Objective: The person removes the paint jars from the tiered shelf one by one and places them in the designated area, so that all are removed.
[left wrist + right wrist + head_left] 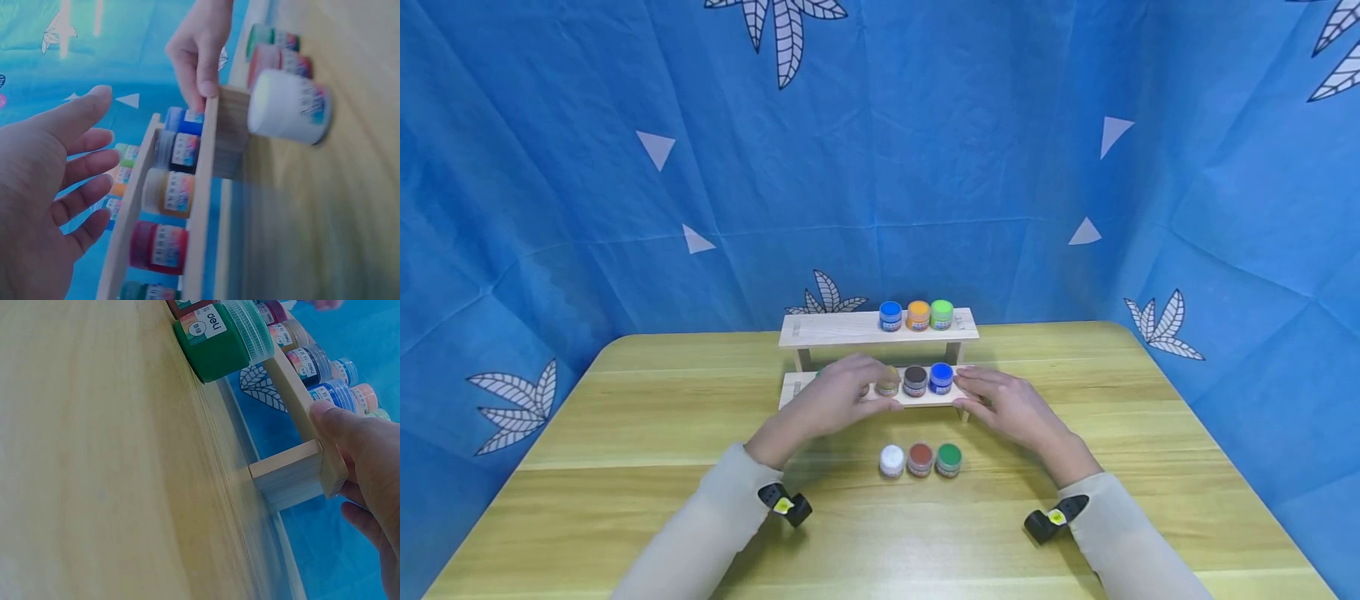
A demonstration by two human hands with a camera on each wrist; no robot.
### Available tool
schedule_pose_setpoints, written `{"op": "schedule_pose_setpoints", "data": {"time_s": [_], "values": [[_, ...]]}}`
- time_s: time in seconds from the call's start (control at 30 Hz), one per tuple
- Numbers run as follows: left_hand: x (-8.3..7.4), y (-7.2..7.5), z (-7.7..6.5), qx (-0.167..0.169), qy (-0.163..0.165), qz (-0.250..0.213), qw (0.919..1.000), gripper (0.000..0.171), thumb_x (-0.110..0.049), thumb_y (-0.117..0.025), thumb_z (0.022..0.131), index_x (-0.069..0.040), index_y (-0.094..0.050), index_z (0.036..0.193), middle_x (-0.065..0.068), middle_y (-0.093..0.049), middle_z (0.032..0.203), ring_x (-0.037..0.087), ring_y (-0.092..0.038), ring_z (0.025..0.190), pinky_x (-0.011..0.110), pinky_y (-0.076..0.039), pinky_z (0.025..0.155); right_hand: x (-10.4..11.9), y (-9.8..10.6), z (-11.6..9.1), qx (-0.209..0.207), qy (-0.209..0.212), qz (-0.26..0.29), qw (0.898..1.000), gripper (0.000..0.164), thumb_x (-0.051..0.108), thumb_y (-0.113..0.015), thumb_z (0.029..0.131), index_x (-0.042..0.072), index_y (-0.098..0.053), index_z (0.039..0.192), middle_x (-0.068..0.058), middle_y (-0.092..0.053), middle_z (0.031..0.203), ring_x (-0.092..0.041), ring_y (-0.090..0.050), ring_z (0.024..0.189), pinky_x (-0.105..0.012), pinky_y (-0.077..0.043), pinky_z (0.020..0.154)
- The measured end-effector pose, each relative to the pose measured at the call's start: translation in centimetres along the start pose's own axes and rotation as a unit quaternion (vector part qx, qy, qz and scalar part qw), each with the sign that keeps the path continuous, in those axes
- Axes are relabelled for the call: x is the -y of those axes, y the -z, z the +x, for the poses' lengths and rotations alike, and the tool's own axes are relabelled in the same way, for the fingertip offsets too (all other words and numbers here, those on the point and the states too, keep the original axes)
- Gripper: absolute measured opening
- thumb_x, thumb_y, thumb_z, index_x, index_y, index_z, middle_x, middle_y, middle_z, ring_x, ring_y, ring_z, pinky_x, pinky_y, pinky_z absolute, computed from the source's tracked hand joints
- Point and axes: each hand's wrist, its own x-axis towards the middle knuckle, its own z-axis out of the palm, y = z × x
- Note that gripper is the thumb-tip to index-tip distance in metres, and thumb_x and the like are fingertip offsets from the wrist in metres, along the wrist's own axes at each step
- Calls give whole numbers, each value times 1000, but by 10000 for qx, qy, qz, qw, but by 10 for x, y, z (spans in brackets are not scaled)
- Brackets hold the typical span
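A two-tier wooden rack [880, 332] stands on the table with paint jars on both tiers. My left hand [850, 385] is over the left part of the lower tier, hiding some jars in the head view. Its fingers are spread and hold nothing in the left wrist view. My right hand [372, 469] grips the right end of the lower tier, thumb on the front edge, beside a blue paint jar [941, 378]. Along that tier are a dark brown jar [915, 381], a yellow-brown jar [169, 192], a red jar [159, 247] and a dark green jar [150, 292].
On the upper tier, blue [891, 316], orange [918, 316] and light green [942, 314] jars stand toward the right. White [892, 461], reddish-brown [920, 459] and green [949, 459] jars form a row on the table [1000, 542] before the rack. A blue curtain [880, 167] hangs behind.
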Motion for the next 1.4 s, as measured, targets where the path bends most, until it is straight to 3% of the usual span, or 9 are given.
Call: {"op": "schedule_pose_setpoints", "data": {"time_s": [0.3,0.43,0.7,0.87,1.17,1.4], "values": [[8,15,26,-625,238,480,9966,39,-43,-65,93,-17,-68,122,-1,-64,123,19,-51,122,38,-37,109,-1,-1,0,84,-26,-15,10000,44,39,-67,93,12,-66,128,-5,-63,130,-25,-58,120,-45,-46,100],[12,19,36,-815,461,458,9946,39,-43,-63,95,-19,-66,125,0,-61,129,21,-47,126,41,-33,111,-2,-1,0,73,-17,-32,10000,44,39,-67,92,13,-66,128,-4,-63,130,-24,-58,120,-45,-46,100],[23,21,54,-1043,720,340,9913,40,-39,-63,96,-16,-63,129,5,-59,132,24,-46,128,42,-36,109,-2,-1,0,76,-2,-7,10000,45,39,-67,93,12,-65,129,-5,-62,131,-26,-58,120,-46,-46,100],[31,21,62,-1001,946,271,9901,45,-39,-62,96,-18,-59,135,6,-54,139,26,-43,131,44,-35,110,-2,-1,0,75,-36,-10,10000,45,39,-67,93,13,-65,129,-4,-62,131,-25,-58,120,-45,-46,100],[35,19,75,-627,1338,122,9889,53,-47,-57,97,-22,-52,143,3,-48,145,25,-37,137,46,-32,112,-2,-1,0,140,-98,-7,9999,44,40,-65,94,13,-65,129,-4,-61,132,-24,-57,121,-44,-46,101],[38,17,85,-393,1452,75,9886,53,-49,-54,98,-22,-51,144,3,-49,145,25,-37,137,44,-29,113,-2,0,-1,183,-149,13,9997,46,42,-64,94,14,-64,131,-3,-61,132,-24,-57,122,-44,-45,101]]}}
